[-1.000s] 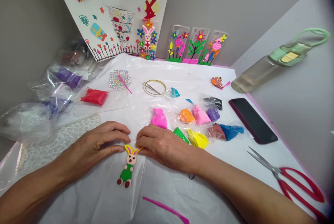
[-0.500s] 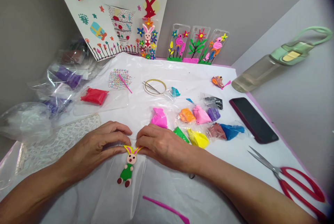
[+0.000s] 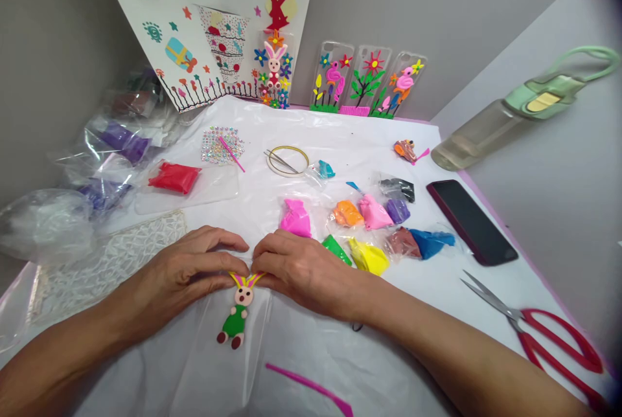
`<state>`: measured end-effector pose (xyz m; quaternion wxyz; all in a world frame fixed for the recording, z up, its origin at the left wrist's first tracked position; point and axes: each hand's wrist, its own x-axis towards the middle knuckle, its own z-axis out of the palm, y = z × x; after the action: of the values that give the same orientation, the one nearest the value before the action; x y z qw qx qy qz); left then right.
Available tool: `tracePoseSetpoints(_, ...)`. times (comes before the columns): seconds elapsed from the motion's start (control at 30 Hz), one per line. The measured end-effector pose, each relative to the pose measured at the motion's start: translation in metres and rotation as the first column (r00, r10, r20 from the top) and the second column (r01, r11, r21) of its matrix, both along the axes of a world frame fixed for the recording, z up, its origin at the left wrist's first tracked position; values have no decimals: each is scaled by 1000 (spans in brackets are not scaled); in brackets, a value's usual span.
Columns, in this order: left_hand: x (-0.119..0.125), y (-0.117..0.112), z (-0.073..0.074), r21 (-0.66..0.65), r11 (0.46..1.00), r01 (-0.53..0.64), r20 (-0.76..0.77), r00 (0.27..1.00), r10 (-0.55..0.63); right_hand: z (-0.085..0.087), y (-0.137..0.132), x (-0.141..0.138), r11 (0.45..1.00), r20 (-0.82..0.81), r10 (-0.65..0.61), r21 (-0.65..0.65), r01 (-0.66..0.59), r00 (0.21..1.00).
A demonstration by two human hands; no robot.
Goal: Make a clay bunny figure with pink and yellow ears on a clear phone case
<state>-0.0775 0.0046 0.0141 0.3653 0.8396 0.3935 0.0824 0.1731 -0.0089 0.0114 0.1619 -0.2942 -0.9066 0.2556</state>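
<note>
A clay rabbit (image 3: 235, 320) with a pale face, green body, brown feet and yellow-and-pink ears lies on a clear plastic piece (image 3: 207, 365) in front of me. My left hand (image 3: 201, 258) is at its left ear, thumb at the ear's outer side and index fingertip near the top between the ears. My right hand (image 3: 301, 268) has its fingers bent around the tip of the right ear, which they partly hide. Both hands rest low over the top end of the plastic, fingertips nearly meeting.
Bagged clay lies beyond my right hand, including yellow (image 3: 370, 258) and pink (image 3: 295, 217) lumps. Red-handled scissors (image 3: 522, 316), a phone (image 3: 471, 223) and a bottle (image 3: 505, 112) are at right. A pink tool (image 3: 311, 386) lies nearest. Decorated phone cases (image 3: 372, 80) stand behind; plastic bags (image 3: 53, 226) crowd the left.
My left index finger has shifted slightly right, toward the gap between the rabbit's ears. My right hand stays at the right ear with hardly any movement.
</note>
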Motion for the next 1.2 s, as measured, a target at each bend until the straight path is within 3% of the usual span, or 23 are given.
tracePoseSetpoints(0.43, 1, 0, -1, 28, 999, 14, -18, 1000, -13, 2, -1, 0, 1000, 14, -9, -9, 9, 1000)
tracePoseSetpoints(0.87, -7, 2, 0, -7, 998, -60, 11, 998, 60, 18, 0, 6, 994, 20, -14, -108, 16, 1000)
tracePoseSetpoints(1.2, -10, 5, -4, 9, 998, -69, 39, 997, 69, 19, 2, 10, 986, 2, -44, -163, 43, 999)
